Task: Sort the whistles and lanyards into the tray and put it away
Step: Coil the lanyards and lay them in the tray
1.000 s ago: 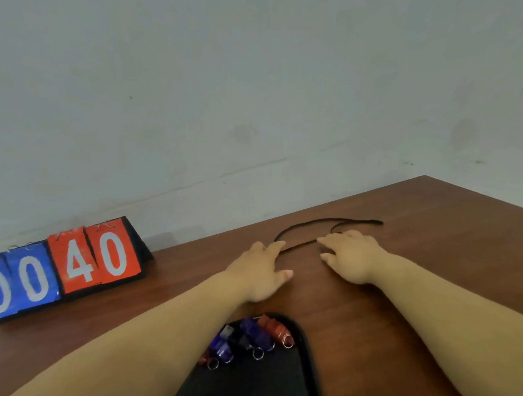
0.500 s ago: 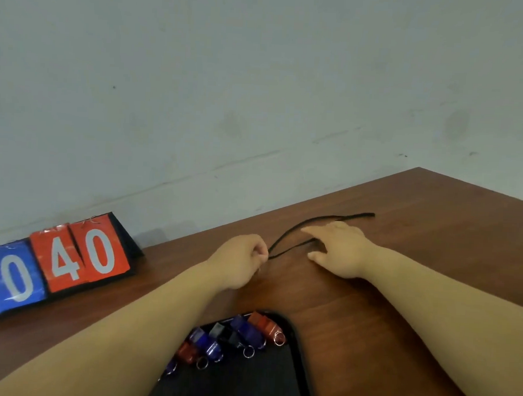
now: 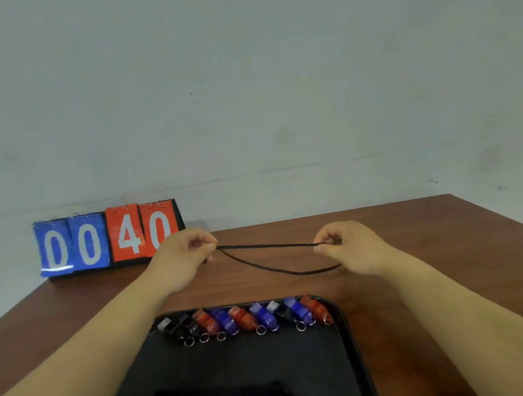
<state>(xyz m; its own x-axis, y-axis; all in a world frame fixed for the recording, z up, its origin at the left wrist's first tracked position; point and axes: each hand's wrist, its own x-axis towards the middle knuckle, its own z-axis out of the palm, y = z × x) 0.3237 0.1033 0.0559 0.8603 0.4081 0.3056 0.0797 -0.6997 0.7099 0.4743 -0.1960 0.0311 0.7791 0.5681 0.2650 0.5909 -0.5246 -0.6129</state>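
A black lanyard (image 3: 269, 246) hangs stretched above the brown table, one strand taut and the other sagging below it. My left hand (image 3: 184, 254) pinches its left end and my right hand (image 3: 347, 247) pinches its right end. Below my hands lies a black tray (image 3: 358, 351). Along the tray's far edge runs a row of several whistles (image 3: 247, 319) in red, blue and black, each with a metal ring. A dark blurred bundle (image 3: 228, 393), possibly more lanyards, lies at the tray's near end.
A flip scoreboard (image 3: 103, 241) reading 00 in blue and 40 in red stands at the table's (image 3: 434, 231) back left against the grey wall. The table's far corner is at the right.
Both hands have closed on the lanyard's ends, lifted it off the table and pulled it out straight between them. The view has tilted down, showing more of the tray.
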